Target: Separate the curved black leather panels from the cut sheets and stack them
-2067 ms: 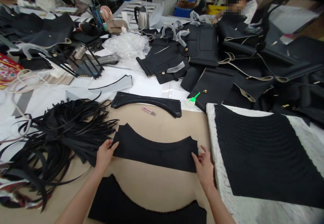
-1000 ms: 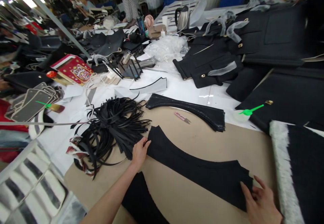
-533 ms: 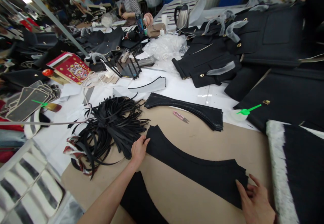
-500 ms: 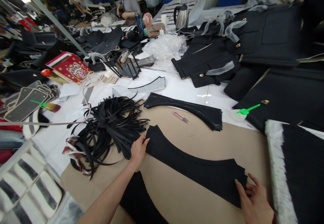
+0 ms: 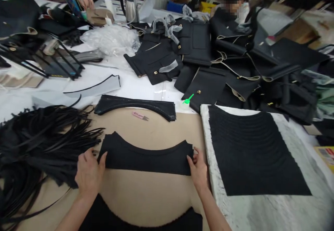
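A curved black fabric piece [image 5: 146, 158] lies flat on the tan board [image 5: 146, 192]. My left hand [image 5: 88, 173] rests at its left end, fingers curled against the edge. At the right end my right hand [image 5: 198, 168] pinches the fabric's corner between thumb and fingers. Another curved black piece [image 5: 141, 220] lies nearer me, between my forearms.
A heap of black strips [image 5: 44, 144] sits to the left. A stack of curved black pieces [image 5: 135, 105] and pink snips [image 5: 140, 116] lie beyond. Right of the board is a white pad with black sheets [image 5: 253, 151]. Black bags [image 5: 235, 60] pile up behind; a person [image 5: 235, 5] sits far off.
The view has swung back to the right and centred on the piece. Both hands stay at the ends of the curved fabric, which now lies square in front of me.
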Motion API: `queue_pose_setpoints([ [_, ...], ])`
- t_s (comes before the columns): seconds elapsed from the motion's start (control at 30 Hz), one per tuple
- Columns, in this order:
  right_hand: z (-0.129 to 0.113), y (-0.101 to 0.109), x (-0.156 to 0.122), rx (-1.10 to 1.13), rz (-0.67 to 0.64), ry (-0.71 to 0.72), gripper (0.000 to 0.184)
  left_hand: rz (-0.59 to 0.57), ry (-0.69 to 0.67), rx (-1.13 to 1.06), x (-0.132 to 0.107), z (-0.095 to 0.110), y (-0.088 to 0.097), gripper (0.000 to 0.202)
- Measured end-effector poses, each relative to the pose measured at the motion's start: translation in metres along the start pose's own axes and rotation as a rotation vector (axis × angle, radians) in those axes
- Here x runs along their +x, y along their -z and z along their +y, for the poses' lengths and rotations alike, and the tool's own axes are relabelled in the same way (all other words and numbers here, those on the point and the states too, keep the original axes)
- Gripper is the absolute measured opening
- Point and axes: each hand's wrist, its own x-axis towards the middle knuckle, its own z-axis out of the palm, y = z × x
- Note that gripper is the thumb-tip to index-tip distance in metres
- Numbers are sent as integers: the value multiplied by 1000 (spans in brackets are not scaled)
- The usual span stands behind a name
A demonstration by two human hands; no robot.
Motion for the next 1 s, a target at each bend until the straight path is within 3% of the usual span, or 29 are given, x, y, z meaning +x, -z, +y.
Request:
queue_pose_setpoints([
  [0.07,0,1,-1,18,4,1,53,128,-244,-67,-14,9,-1,49],
  [0.1,-1,1,-1,21,5,-2,53,133,-370,-119,-22,14,-4,42],
  [0.2,-2,1,0,5,10,-21,53,25,-642,-220,-42,28,-17,31],
  [0.4,-2,-2,1,-26,23,5,54,-143,-806,-132,-65,43,-33,29],
  [0.57,-4,4,0,-171,156,107,40,-144,-786,-102,-70,45,-35,30],
  [0.67,-8,10,-7,-190,103,141,32,-206,-713,-219,-71,49,-30,30],
  [0.73,-19,8,-19,-142,33,176,31,-279,-601,-429,-69,50,-24,27],
  [0.8,-40,-3,-43,-27,-101,238,28,-342,-430,-704,-64,44,-16,22],
  [0.87,-74,-20,-80,109,-337,313,22,-315,-279,-818,-57,26,-6,20],
  [0.93,-114,-44,-126,144,-637,403,16,-241,-144,-838,-53,-2,9,20],
  [1.0,-153,-72,-174,2,-870,514,15,-177,-2,-872,-53,-37,26,22],
])
